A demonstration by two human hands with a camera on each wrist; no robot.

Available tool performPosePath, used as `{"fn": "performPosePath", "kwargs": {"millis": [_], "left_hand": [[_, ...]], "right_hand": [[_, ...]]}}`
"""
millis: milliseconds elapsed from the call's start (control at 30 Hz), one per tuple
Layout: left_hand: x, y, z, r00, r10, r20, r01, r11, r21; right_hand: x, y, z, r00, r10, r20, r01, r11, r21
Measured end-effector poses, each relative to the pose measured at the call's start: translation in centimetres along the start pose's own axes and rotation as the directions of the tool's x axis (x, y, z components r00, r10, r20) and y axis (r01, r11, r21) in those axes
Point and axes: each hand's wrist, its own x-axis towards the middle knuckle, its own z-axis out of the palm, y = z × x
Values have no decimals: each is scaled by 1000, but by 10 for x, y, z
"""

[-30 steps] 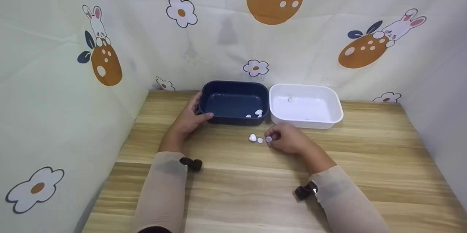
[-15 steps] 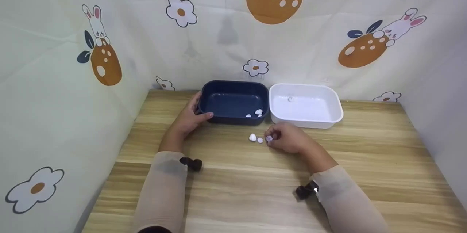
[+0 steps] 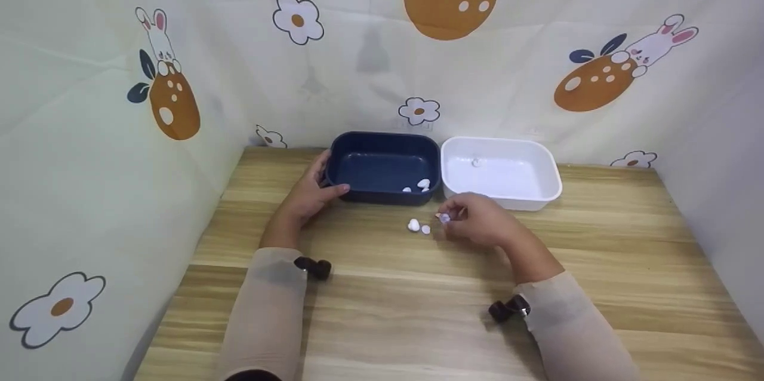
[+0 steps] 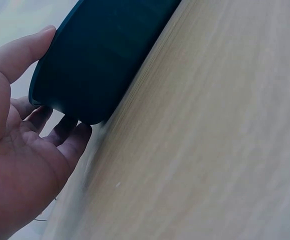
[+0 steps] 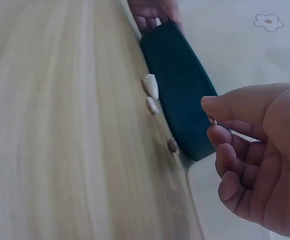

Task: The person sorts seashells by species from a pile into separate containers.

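Observation:
My left hand [image 3: 305,193] holds the left end of a dark blue plastic box [image 3: 382,197], thumb on its rim and fingers round the corner. My right hand [image 3: 480,221] is in front of the white box, pinching a tiny shell-like piece [image 5: 212,120] between thumb and index finger. A pale purple piece [image 3: 445,218] shows by those fingertips in the head view; whether it is the pinched one I cannot tell. On the table lie a larger white shell-like piece [image 3: 413,225] and a small flat pale one [image 3: 425,229]. A darker piece [image 5: 173,145] lies nearby.
A white plastic box [image 3: 501,203] stands against the blue box's right side, with one small piece [image 3: 476,162] inside. Several white pieces [image 3: 424,183] lie in the blue box's front right corner. A printed cloth [image 3: 358,70] hangs behind the wooden table [image 3: 388,315].
My right hand has lifted slightly and shifted a little to the right, and the pale purple piece has moved up with it. The left hand and both boxes stay put.

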Motion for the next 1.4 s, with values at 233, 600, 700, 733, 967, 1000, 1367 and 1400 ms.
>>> {"fn": "performPosePath", "kwargs": {"millis": [233, 600, 700, 733, 967, 1000, 1367, 1400], "left_hand": [[1, -1, 0, 1000, -1, 3, 1, 1000, -3], [0, 1, 1, 1000, 1, -3, -1, 1000, -6], [0, 1, 1, 1000, -2, 0, 2, 1000, -7], [1, 1, 1, 1000, -1, 0, 1, 1000, -8], [0, 0, 1, 1000, -5, -3, 5, 1000, -8], [0, 0, 0, 1000, -5, -3, 5, 1000, 3], [2, -1, 0, 1000, 1, -3, -1, 1000, 23], [2, -1, 0, 1000, 2, -5, -2, 1000, 24]], "right_hand": [[-5, -1, -18, 998, 3, -69, -3, 1000, 3], [-13, 19, -56, 974, 65, -216, -64, 998, 10], [-15, 25, -64, 966, 81, -246, -81, 997, 10], [-16, 26, -66, 963, 92, -255, -91, 996, 14], [-18, 32, -74, 944, 146, -295, -141, 989, 38], [-18, 33, -74, 942, 150, -301, -144, 989, 40], [-16, 34, -74, 924, 189, -331, -182, 982, 53], [-16, 34, -73, 923, 193, -331, -186, 981, 54]]}}
